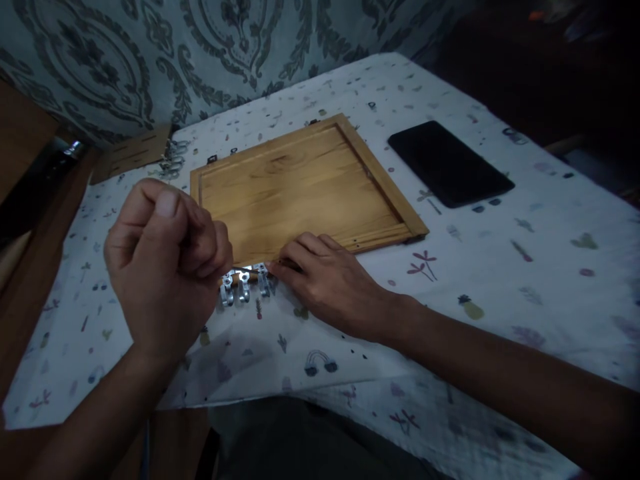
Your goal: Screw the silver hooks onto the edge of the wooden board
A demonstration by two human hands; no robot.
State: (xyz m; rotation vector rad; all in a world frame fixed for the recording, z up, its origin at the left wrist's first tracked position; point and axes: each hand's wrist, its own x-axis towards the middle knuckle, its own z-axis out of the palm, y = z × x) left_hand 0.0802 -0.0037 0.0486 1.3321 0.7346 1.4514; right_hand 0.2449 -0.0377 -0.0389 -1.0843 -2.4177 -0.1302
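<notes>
A framed wooden panel (295,190) lies flat on the table. Several metal hooks (244,288) line its near edge and hang over the cloth. My left hand (167,247) is closed in a fist, raised in front of the panel's near left corner. A thin dark shaft (247,270) runs from beside this fist across the hooks towards my right fingers; its far end is hidden, and whatever is inside the fist does not show. My right hand (325,283) rests against the near edge, its thumb and fingers pressed together beside the rightmost hook.
A black tablet or large phone (450,163) lies right of the panel. At the back left, more metal hooks (174,159) sit by a slotted cardboard piece (133,155). The printed cloth (390,373) covers the table, and a patterned wall (210,60) stands behind.
</notes>
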